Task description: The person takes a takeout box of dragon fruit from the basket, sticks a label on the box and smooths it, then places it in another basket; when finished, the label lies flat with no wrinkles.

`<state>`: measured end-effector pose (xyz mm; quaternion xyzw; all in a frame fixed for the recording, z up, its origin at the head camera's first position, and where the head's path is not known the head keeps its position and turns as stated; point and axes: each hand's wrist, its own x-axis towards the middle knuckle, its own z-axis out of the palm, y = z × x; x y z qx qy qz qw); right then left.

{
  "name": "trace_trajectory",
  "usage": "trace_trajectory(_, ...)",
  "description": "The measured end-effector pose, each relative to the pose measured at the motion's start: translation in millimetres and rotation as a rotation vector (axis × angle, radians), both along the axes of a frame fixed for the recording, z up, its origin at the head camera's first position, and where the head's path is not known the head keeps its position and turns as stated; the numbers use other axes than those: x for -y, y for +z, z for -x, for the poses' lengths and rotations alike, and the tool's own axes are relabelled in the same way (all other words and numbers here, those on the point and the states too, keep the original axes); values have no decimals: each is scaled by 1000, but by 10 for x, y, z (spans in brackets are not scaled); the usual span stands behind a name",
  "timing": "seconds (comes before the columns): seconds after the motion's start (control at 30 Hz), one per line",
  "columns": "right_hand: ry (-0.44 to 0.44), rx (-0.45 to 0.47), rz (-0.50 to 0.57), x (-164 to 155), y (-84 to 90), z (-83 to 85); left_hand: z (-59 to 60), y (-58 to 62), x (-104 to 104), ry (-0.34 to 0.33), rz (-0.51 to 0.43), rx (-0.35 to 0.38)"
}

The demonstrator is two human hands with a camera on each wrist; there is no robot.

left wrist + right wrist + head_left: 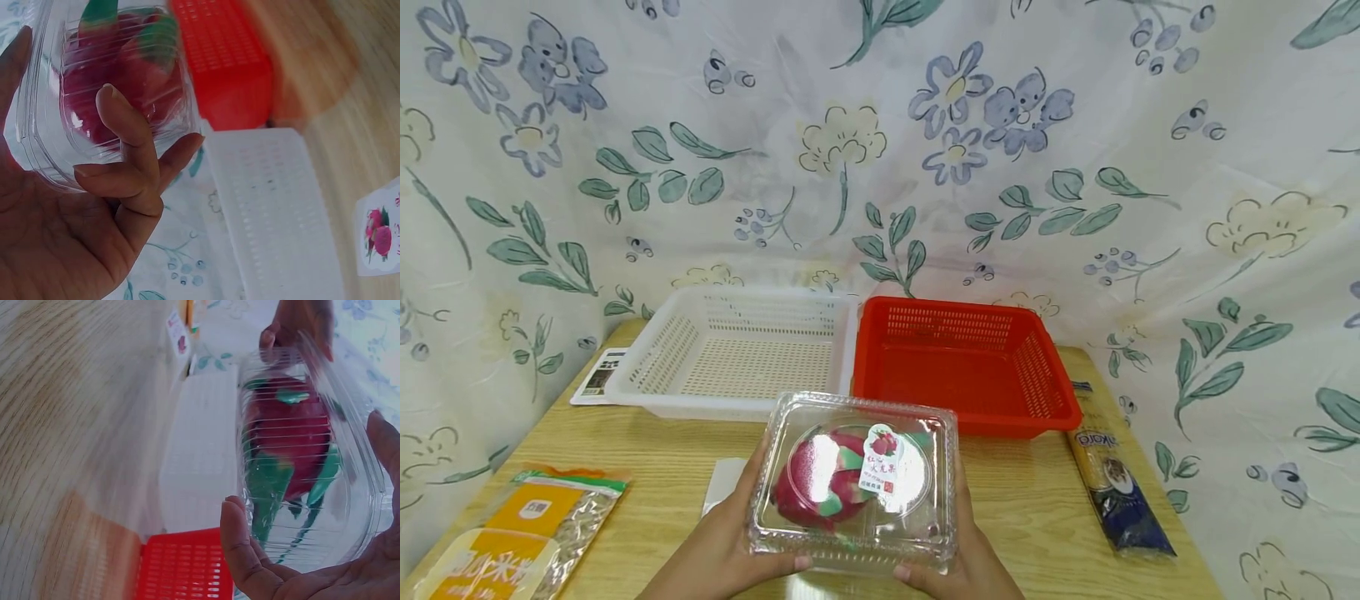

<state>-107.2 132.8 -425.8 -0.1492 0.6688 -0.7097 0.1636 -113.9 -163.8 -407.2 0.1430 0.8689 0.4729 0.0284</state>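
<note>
Standing right behind them here: both hands have the clear plastic clamshell box with the red dragon fruit inside [853, 479] lifted just off the pale wooden bench [647, 467]. The left hand [722, 550] cups its left end and the right hand [966, 558] its right end, fingers [134, 147] curled up around the underside and the thumbs on the near edge, so a proper two-handed hold.

Looks to me like the carry step, box picked up but not yet put anywhere. Beyond the fingertips sit a white slotted plastic basket [737, 354] and a red slotted plastic basket [962, 362], side by side and touching. The next move would need a forward reach while keeping the box level, then a choice of basket; I can't tell which.

The box's long axis runs left to right between the hands, lid and sticker facing up, and the fruit lies along that axis.
</note>
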Motion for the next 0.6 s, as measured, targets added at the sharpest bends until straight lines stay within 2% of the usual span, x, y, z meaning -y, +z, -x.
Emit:
trace_trajectory(0.4, -68, 2, -115, -13, 57, 10, 21, 29, -23, 9, 20, -3)
trace_trajectory(0.6, -86, -14, -146, -23, 78, 23, 48, 44, -37, 8, 7, -28)
